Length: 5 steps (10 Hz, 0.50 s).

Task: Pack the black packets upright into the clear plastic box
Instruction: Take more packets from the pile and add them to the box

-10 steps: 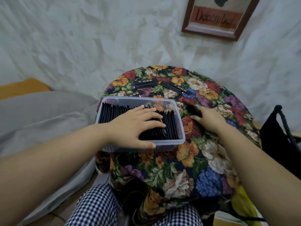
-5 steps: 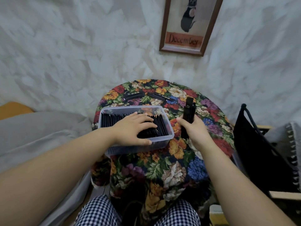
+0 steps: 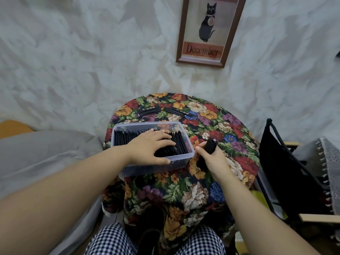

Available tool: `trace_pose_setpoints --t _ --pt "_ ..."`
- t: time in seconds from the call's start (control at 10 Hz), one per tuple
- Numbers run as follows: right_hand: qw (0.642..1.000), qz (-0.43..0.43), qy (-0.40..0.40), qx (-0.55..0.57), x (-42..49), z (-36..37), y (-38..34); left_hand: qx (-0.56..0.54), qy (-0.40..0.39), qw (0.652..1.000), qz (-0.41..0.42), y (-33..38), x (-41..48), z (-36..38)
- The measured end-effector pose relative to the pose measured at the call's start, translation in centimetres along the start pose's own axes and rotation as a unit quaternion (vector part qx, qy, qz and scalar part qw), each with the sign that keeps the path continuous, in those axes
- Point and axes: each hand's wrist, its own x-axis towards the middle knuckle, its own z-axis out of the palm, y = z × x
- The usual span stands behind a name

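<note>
White wall [image 3: 92, 61] w/ a marbled, creased look filled the top half. At left lay grey bedding [image 3: 46, 153], cut off by the frame edge. At right stood a black fabric rack [image 3: 279, 162], only partly in view. In the centre was a round table [image 3: 184, 190] under a floral cloth in red, orange, purple & green. On the wall hung a framed picture [image 3: 209, 30] of a black cat, w/ the word "December" readable under it. Its top edge was cut off, & the round tag on the cat's neck was too small to read. At the bottom, checked trousers [image 3: 110, 240] showed on both sides of the hanging cloth.

The clear plastic box [image 3: 152, 169] sat on the left part of the table, mostly filled w/ black packets [image 3: 125, 138] standing upright in a row. The left hand [image 3: 149, 148] lay flat on their top edges, fingers spread & nearly straight, thumb along the near rim. It hid the middle of the row. The right hand [image 3: 214, 159] was just beside the box's right wall, fingers curled round a held bundle [image 3: 209, 147] of black packets, tilted up. How many were in it I could not tell. Two loose packets [image 3: 148, 110] lay flat on the far side of the table, behind the box, w/ white print too small to read.
</note>
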Motion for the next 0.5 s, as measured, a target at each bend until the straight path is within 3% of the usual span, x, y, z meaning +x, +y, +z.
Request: trace_pose_setpoints --t 0.1,0.4,0.5 --pt "1.000 0.003 -0.004 0.010 0.5 -0.2 -1.0 -0.004 -0.001 1.000 0.001 0.0 0.0 0.0" --pt "0.974 0.071 -0.214 -0.034 2.6 2.3 -9.4 -0.003 0.003 1.000 0.005 0.1 -0.1 -0.2" --pt "0.968 0.096 -0.220 -0.072 3.6 3.9 -9.7 -0.001 0.006 1.000 0.007 0.2 -0.1 -0.3"
